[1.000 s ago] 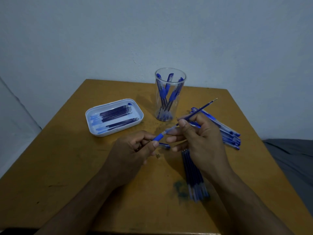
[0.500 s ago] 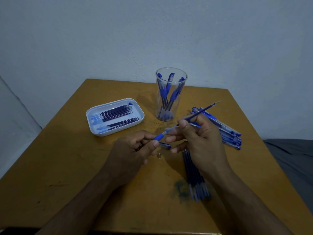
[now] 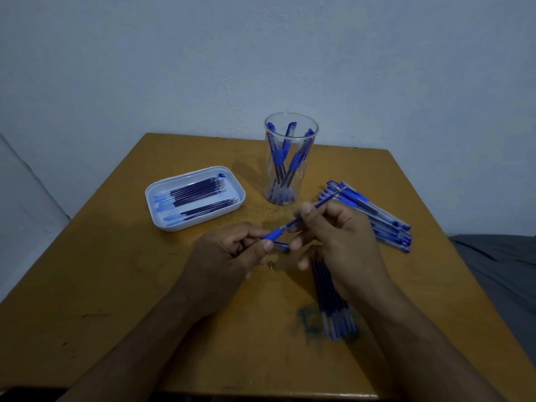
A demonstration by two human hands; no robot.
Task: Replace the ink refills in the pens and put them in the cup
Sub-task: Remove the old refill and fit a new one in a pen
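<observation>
My left hand (image 3: pixel 229 256) pinches a pen barrel (image 3: pixel 274 235) by its blue grip and also holds a small blue-and-clear part (image 3: pixel 282 245) under the fingers. My right hand (image 3: pixel 339 242) pinches a thin dark refill (image 3: pixel 324 201) that runs from the barrel up and to the right. The clear cup (image 3: pixel 290 181) stands behind the hands with several blue pens in it. A pile of pens (image 3: pixel 377 216) lies to the right. Loose refills (image 3: pixel 333 311) lie on the table, partly hidden under my right wrist.
A white tray (image 3: pixel 161 221) holding several refills sits at the left of the yellow-brown table (image 3: pixel 116 285). A tiny metal part (image 3: pixel 271 264) lies on the table between my hands. An ink stain (image 3: pixel 307 317) marks the wood near the loose refills. A wall rises close behind.
The refill's free end now sticks out less past my right fingers and lies nearer the barrel. My right hand has shifted slightly left. The left hand has stayed in place.
</observation>
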